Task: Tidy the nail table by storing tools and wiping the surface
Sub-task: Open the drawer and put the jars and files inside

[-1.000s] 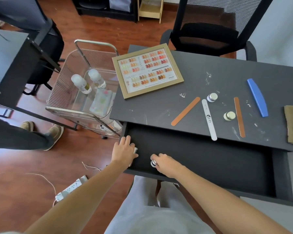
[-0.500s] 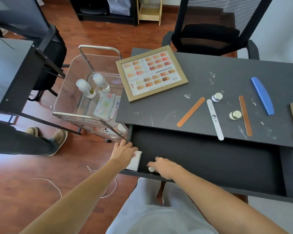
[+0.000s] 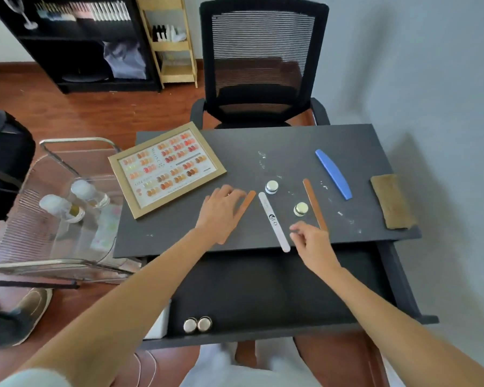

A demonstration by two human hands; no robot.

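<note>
My left hand (image 3: 221, 212) lies flat on the dark table (image 3: 263, 143), fingers spread over an orange nail file (image 3: 248, 201). Beside the near end of a white nail file (image 3: 274, 222) hovers my right hand (image 3: 309, 241), empty, its fingers loosely curled. Two small jars (image 3: 272, 187) (image 3: 301, 209), a second orange file (image 3: 315, 203) and a blue buffer (image 3: 333, 173) rest on the table. A brown cloth (image 3: 392, 202) sits at the right edge. The open drawer (image 3: 291, 289) holds two silver-lidded jars (image 3: 197, 324) and a white block (image 3: 160, 325).
A framed nail colour chart (image 3: 166, 167) lies at the table's left. A clear trolley (image 3: 59, 208) with bottles stands to the left, a black mesh chair (image 3: 259, 65) beyond the table. White dust specks dot the tabletop. Another person's shoe (image 3: 31, 308) shows on the floor.
Both hands left the drawer's front-left corner and moved up onto the tabletop. The jar and white block they held now rest in the drawer. The camera tilted upward.
</note>
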